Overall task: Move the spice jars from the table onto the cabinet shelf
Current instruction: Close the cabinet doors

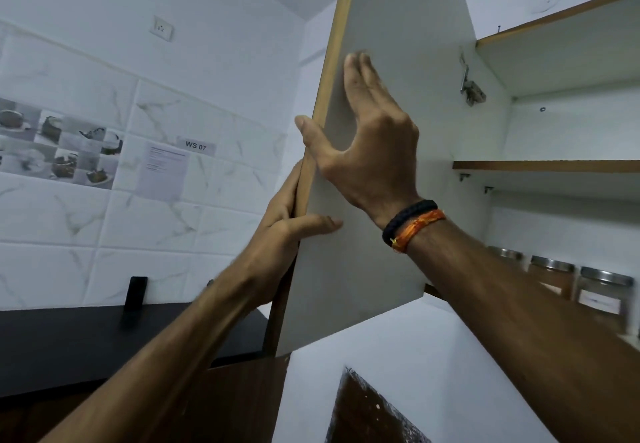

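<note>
Up at the wall cabinet, head view: both hands are on the open cabinet door point(374, 165), right hand point(367, 151) flat with fingers straight on its inner face, left hand point(294, 214) gripping the edge, thumb inside. Three spice jars point(571, 286) already stand on the lowest shelf point(588, 349), lower right. Best swing the door slowly, fingers clear of the hinge point(471, 87).

I saw both forearms bare; right wrist wore a black braided band point(408, 219) and orange thread point(417, 231).
</note>
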Demonstrator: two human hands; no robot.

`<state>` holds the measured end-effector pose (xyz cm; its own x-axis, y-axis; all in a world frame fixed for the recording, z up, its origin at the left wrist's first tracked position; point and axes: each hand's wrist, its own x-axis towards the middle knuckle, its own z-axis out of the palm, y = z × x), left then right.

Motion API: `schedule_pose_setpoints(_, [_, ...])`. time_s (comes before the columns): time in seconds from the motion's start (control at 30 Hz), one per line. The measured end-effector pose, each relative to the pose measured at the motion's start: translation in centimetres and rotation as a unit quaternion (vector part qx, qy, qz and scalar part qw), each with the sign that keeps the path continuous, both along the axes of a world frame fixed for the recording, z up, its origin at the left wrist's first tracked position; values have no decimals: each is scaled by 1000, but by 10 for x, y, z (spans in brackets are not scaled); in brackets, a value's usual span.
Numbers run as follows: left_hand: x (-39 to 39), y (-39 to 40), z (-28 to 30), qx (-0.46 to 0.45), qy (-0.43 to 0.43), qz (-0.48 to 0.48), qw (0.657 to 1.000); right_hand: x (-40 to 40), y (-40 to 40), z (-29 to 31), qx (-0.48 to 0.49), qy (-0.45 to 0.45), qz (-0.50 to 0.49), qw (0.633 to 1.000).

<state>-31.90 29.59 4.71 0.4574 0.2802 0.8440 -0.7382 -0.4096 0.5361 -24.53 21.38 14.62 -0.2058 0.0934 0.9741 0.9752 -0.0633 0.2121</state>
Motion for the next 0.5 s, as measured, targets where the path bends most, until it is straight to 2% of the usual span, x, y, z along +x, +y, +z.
schedule_pose_setpoints(0.27, [23,-62,3,54,-8,-58,997,9,-58,-4,69,29,33,997])
schedule_pose_setpoints(0.37, [38,-87,3,69,6,-69,995,19,-87,-2,65,36,38,996])
schedule_pose_setpoints(0.5, [61,-123,8,128,-19,-43,991,34,-130,-1,47,48,63,996])
